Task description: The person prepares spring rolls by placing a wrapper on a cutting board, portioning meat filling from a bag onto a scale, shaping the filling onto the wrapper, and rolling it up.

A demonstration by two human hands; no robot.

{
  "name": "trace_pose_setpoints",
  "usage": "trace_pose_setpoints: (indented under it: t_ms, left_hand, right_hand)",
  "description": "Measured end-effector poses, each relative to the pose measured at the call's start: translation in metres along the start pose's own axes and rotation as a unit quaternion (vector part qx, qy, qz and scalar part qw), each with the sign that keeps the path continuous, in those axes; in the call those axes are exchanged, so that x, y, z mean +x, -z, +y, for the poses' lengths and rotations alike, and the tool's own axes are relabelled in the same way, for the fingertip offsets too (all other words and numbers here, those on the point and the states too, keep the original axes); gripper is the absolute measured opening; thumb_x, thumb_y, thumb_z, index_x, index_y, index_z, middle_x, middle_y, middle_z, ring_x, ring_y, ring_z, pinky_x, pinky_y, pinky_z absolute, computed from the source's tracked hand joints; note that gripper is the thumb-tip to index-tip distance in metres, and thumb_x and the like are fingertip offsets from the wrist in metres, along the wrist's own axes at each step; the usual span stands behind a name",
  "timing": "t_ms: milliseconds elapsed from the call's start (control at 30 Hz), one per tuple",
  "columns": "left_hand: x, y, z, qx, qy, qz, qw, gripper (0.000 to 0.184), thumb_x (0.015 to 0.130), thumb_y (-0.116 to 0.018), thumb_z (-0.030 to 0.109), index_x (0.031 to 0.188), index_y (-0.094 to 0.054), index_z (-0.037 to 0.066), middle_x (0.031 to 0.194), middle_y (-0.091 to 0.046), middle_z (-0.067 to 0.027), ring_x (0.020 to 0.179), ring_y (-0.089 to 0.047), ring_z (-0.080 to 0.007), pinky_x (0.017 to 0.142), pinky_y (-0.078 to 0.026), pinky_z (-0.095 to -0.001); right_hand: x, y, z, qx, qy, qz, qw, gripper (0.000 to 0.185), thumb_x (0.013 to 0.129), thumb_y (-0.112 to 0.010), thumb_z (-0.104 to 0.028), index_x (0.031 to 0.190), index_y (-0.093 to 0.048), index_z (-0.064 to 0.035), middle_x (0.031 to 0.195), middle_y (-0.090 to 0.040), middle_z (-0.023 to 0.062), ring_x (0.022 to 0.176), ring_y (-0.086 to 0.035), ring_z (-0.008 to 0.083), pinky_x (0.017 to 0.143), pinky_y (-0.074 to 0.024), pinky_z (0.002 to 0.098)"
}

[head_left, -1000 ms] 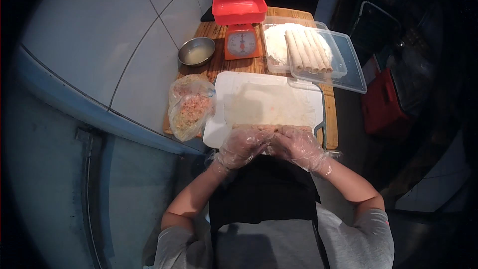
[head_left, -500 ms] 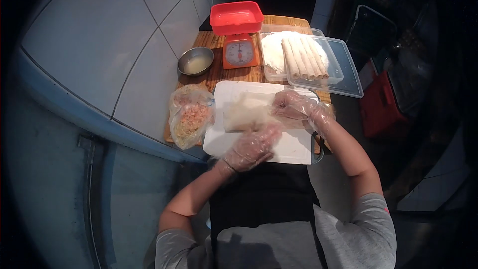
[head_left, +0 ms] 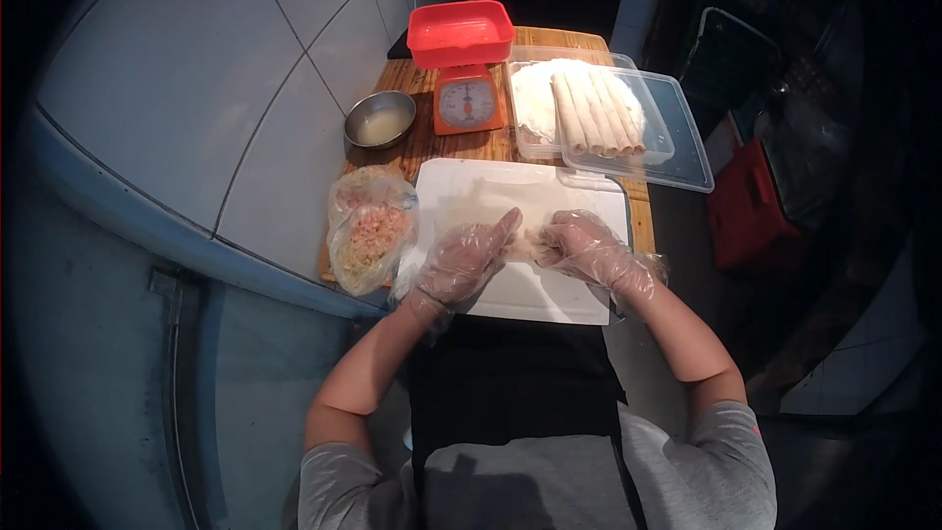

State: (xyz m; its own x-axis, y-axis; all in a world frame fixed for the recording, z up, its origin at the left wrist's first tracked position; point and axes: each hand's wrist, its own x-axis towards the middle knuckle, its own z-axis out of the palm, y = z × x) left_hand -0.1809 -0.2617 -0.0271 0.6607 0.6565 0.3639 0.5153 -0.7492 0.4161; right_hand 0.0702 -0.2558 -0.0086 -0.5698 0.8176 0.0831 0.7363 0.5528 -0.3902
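A thin pale wrapper [head_left: 505, 196] lies on the white cutting board [head_left: 579, 306], its near edge between my two gloved hands. My left hand [head_left: 471, 250], in a clear plastic glove, is at the wrapper's left near edge, fingers closed on it. On the right, my right hand [head_left: 586, 247], gloved too, pinches the wrapper's near edge. The filling is mostly hidden by the fingers. A plastic bag of pinkish filling [head_left: 375, 231] rests left of the board.
Behind the board stand a metal bowl [head_left: 380, 120] with pale liquid and an orange scale [head_left: 468, 101] with a red tray [head_left: 461, 34]. Finished rolls [head_left: 597, 113] lie on a clear lid [head_left: 687, 137] over a container. A red box [head_left: 756, 206] is at the right.
My hands first came apart over the board, then came together again at the wrapper's near edge. The wrapper's near edge is now farther from my body.
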Motion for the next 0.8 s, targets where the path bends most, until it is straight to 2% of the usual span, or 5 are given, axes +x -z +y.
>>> trace_pose_setpoints:
  t_ms: [200, 400, 600, 700, 800]
  left_hand:
    - [0.007, 0.0, 0.001, -0.011, -0.018, 0.005, 1.0, 0.06, 0.085, -0.074, 0.012, 0.14, -0.051, 0.005, 0.092, -0.062, -0.0125, 0.089, -0.061, -0.0345, 0.081, -0.048, -0.0464]
    - [0.003, 0.003, 0.003, -0.044, 0.025, -0.023, 0.998, 0.034, 0.082, -0.077, 0.018, 0.109, -0.064, 0.004, 0.089, -0.058, -0.0122, 0.087, -0.058, -0.034, 0.077, -0.046, -0.0456]
    - [0.001, -0.005, 0.014, 0.054, 0.031, -0.008, 0.998, 0.033, 0.081, -0.074, 0.018, 0.109, -0.064, 0.004, 0.095, -0.06, -0.0146, 0.091, -0.06, -0.0357, 0.082, -0.049, -0.0456]
    - [0.007, -0.044, 0.025, 0.069, -0.045, 0.082, 0.993, 0.033, 0.082, -0.072, 0.017, 0.112, -0.064, 0.003, 0.101, -0.062, -0.0166, 0.097, -0.062, -0.0367, 0.088, -0.05, -0.0446]
    - [0.016, -0.051, 0.05, 0.065, 0.026, 0.085, 0.994, 0.034, 0.083, -0.071, 0.017, 0.113, -0.066, 0.001, 0.105, -0.063, -0.0177, 0.102, -0.062, -0.0362, 0.093, -0.05, -0.0448]
  right_hand:
    - [0.005, -0.023, -0.014, -0.017, 0.015, 0.076, 0.997, 0.03, 0.077, -0.079, -0.023, 0.098, -0.065, -0.0081, 0.094, -0.061, 0.0134, 0.093, -0.061, 0.0359, 0.083, -0.0483, 0.047]
    - [-0.002, -0.03, -0.014, 0.015, 0.027, 0.09, 0.995, 0.029, 0.077, -0.078, -0.022, 0.099, -0.065, -0.0076, 0.091, -0.06, 0.0133, 0.091, -0.061, 0.036, 0.081, -0.0481, 0.0471]
    - [-0.029, -0.01, -0.019, 0.01, -0.038, 0.093, 0.995, 0.024, 0.079, -0.073, -0.016, 0.1, -0.066, -0.0087, 0.097, -0.061, 0.0126, 0.097, -0.06, 0.0354, 0.087, -0.0483, 0.047]
    - [-0.038, -0.014, -0.019, 0.012, -0.046, 0.109, 0.993, 0.022, 0.078, -0.074, -0.013, 0.097, -0.066, -0.0078, 0.097, -0.061, 0.0126, 0.097, -0.059, 0.0357, 0.086, -0.0481, 0.0474]
    - [-0.041, -0.022, -0.014, 0.016, -0.039, 0.136, 0.99, 0.021, 0.077, -0.076, -0.013, 0.093, -0.066, -0.0062, 0.098, -0.061, 0.0131, 0.096, -0.059, 0.0359, 0.084, -0.0486, 0.0477]
